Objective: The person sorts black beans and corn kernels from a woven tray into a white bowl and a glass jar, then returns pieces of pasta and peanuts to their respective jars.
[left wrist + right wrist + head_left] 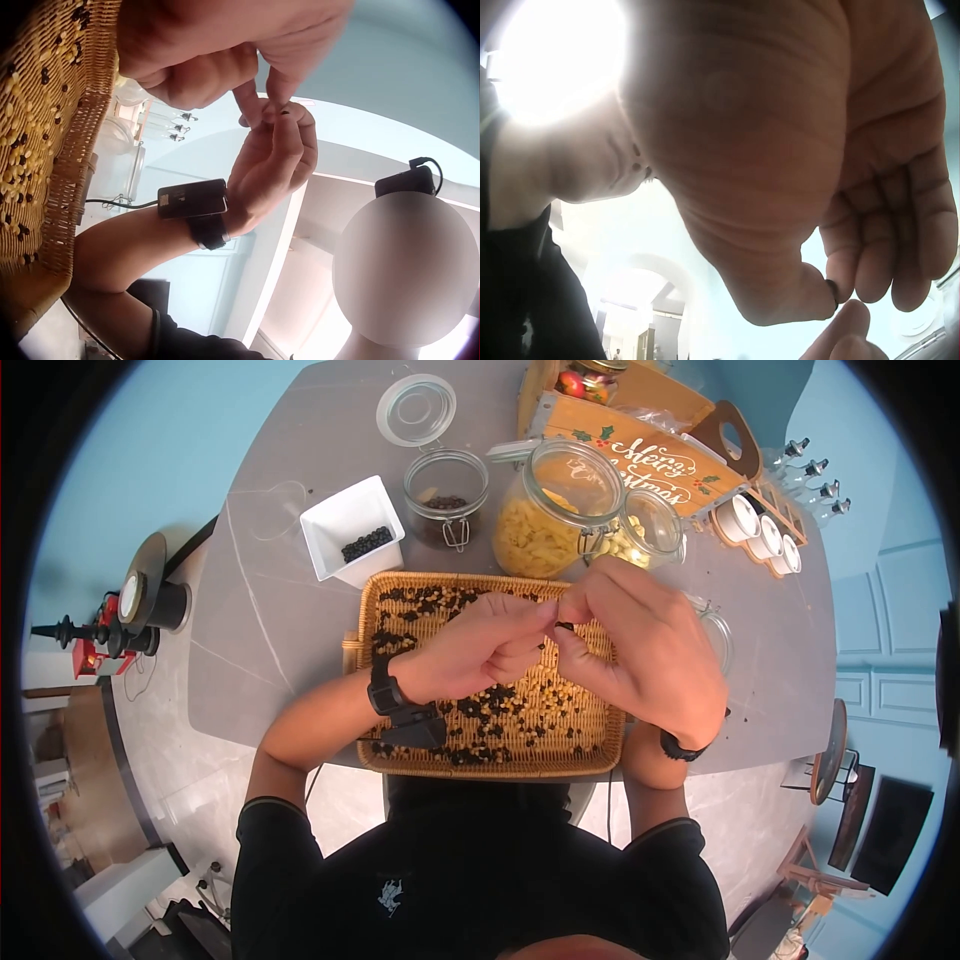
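Both hands meet above a wicker basket [610,762] strewn with black and yellow beans. My right hand [650,645] pinches a black bean [832,291] between thumb and index finger. In the left wrist view that bean shows as a small dark spot at the right fingertips. The left hand [475,645] has its fingers curled, thumb and index tips right at the right fingertips; I cannot tell whether they hold anything. In the right wrist view only the left fingertips [851,322] show, just below the bean.
Beyond the basket stand a white tub [325,525] with black beans, an uncapped jar [445,475] of dark contents, a large jar [540,535] of pasta and a smaller jar [650,525]. A wooden crate [640,455] and small white cups [765,540] are farther back.
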Tool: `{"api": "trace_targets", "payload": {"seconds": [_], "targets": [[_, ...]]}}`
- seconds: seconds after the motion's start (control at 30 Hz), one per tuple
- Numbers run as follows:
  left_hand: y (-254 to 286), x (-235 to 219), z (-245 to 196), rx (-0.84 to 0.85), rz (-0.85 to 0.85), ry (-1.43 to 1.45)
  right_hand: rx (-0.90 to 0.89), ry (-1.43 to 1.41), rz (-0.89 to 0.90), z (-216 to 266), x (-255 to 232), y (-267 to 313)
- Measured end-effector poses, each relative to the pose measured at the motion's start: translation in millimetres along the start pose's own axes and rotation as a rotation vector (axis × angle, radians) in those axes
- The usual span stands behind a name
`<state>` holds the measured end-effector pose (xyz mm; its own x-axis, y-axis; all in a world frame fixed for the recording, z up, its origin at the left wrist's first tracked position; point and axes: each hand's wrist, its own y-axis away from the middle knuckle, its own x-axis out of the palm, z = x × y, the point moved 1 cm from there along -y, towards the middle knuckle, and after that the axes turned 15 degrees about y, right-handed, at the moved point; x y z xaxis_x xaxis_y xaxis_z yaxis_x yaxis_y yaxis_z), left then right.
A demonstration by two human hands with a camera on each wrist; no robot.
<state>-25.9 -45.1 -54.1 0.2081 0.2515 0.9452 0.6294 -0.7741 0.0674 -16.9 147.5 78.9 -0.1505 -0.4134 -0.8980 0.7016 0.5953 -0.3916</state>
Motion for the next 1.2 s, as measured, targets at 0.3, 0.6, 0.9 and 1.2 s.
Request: {"api": "trace_targets", "payload": {"seconds": [0.3,0.6,0.9,1.2], "targets": [[3.4,-2.9,-0.1,0.107,0.098,-0.074,-0.001,0.020,-0.005,3.2,0.5,0.7],[4.3,-1.0,-2.7,0.121,0.094,-0.051,-0.067,-0.050,-0.032,-2.2,-3.5,0.5],[4.3,-7.2,-0.6,0.130,0.088,0.037,-0.046,-0.201,-0.021,-6.7,0.9,-0.5],[6.1,-11.6,4.2,0.123,0.142,-0.085,-0.141,-0.348,0.051,-6.7,1.1,-2.6]]}}
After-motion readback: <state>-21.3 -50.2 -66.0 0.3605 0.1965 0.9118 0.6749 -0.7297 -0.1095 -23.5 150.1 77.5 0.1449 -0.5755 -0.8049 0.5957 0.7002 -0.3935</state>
